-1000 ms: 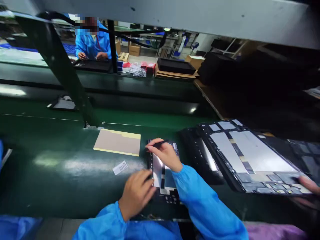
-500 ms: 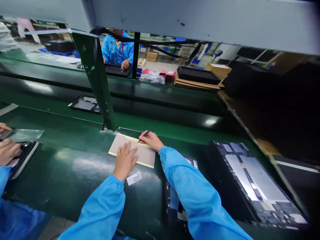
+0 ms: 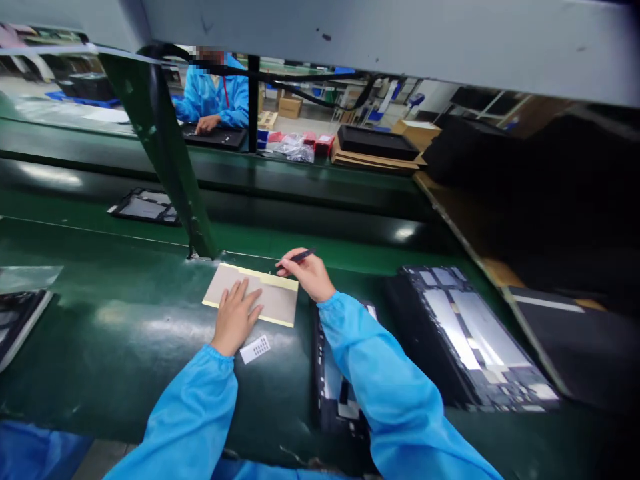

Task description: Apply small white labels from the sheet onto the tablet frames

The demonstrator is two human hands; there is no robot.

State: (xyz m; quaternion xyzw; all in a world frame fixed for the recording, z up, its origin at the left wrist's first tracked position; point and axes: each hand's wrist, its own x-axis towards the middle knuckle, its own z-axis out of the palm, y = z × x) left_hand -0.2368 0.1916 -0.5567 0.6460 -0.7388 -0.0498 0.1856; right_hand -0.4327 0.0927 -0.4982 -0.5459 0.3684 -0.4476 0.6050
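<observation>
Left hand (image 3: 235, 319) lies flat, fingers spread, pressing the sheet (image 3: 277, 301) onto the counter (image 3: 125, 320). Right hand (image 3: 307, 275) is pinched on a thin dark tool (image 3: 297, 257), tip at the sheet's 1 o'clock edge, by the yellow strip. Looks like a pick-off step at that edge; it calls for a steady tip and a pinned sheet. Label (image 3: 255, 349) at the left hand's 5 o'clock; open tablet (image 3: 330, 383) under the right sleeve.

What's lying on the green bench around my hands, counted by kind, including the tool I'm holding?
Opened tablets: 2, one under the right sleeve, one to its right
Tan sheet: 1, under the flat left hand
White label: 1
Black pen-like tool: 1, pinched in the right hand
Total: 5
</observation>
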